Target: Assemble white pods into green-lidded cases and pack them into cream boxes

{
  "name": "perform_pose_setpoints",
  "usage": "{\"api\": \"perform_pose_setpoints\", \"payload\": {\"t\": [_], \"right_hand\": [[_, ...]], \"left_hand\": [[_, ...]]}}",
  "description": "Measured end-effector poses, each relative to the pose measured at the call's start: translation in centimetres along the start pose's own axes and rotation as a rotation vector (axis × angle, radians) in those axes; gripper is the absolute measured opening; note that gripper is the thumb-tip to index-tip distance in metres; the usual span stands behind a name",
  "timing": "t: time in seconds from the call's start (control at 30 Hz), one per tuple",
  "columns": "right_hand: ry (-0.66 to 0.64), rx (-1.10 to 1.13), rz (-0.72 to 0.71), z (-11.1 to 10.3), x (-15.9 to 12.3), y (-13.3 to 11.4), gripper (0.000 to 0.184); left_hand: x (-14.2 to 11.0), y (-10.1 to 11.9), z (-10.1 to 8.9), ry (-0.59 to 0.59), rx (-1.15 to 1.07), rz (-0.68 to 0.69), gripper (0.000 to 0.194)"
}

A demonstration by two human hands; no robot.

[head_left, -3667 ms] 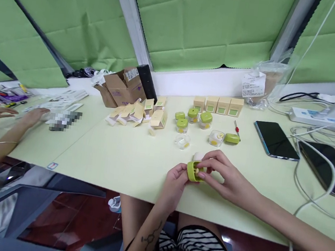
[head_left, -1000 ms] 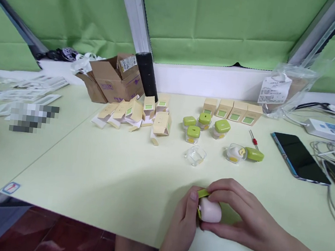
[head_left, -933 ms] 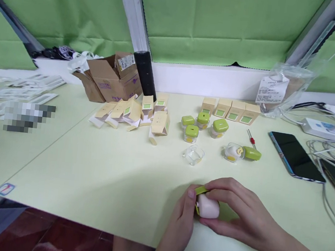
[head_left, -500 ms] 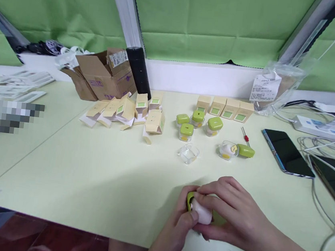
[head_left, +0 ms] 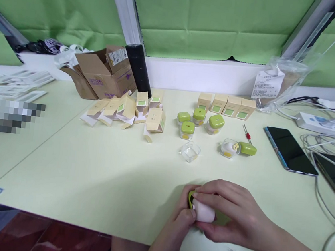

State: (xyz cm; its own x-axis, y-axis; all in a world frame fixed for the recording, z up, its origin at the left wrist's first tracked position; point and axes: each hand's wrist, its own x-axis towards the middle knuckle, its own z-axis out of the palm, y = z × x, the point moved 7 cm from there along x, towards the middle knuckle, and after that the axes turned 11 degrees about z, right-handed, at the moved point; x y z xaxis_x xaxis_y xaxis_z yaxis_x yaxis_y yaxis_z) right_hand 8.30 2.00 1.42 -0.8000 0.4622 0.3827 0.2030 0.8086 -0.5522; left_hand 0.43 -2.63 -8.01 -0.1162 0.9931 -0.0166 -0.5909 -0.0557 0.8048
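Note:
Near the front edge of the table, my left hand point(head_left: 186, 212) is closed round a small green lid point(head_left: 191, 199). My right hand point(head_left: 230, 209) reaches over from the right, its fingers pinching a smooth white rounded piece point(head_left: 204, 212) against the lid. My left thumb presses on the end of that white piece. Fingers hide much of the lid. Ahead of the hands lies an open clear plastic cup point(head_left: 190, 151). Right of it, another clear cup point(head_left: 229, 148) holds a white piece, with a loose green lid point(head_left: 247, 148) touching its side.
Several closed green-lidded cups point(head_left: 187, 130) stand beyond. Behind them is a row of small cardboard boxes point(head_left: 232, 107); opened boxes point(head_left: 156, 120) lie left, before a brown carton point(head_left: 106, 78). A red-handled tool point(head_left: 248, 135), a phone point(head_left: 290, 149) and white cables point(head_left: 328, 148) are at right.
The white piece has shifted slightly to the right and turned a little between my fingers. Both hands keep their hold, and the view has moved slightly.

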Motion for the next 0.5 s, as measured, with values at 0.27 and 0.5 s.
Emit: {"api": "perform_pose_setpoints", "payload": {"t": [0.27, 0.5], "right_hand": [[-0.224, -0.183, -0.049, 0.05, 0.13, -0.37, 0.033], [-0.014, -0.154, -0.002, 0.06, 0.18, -0.02, 0.031]], "left_hand": [[-0.38, -0.40, 0.68, -0.137, 0.026, -0.062, 0.035], [0.28, -0.18, 0.28, -0.055, -0.091, 0.026, 0.038]]}}
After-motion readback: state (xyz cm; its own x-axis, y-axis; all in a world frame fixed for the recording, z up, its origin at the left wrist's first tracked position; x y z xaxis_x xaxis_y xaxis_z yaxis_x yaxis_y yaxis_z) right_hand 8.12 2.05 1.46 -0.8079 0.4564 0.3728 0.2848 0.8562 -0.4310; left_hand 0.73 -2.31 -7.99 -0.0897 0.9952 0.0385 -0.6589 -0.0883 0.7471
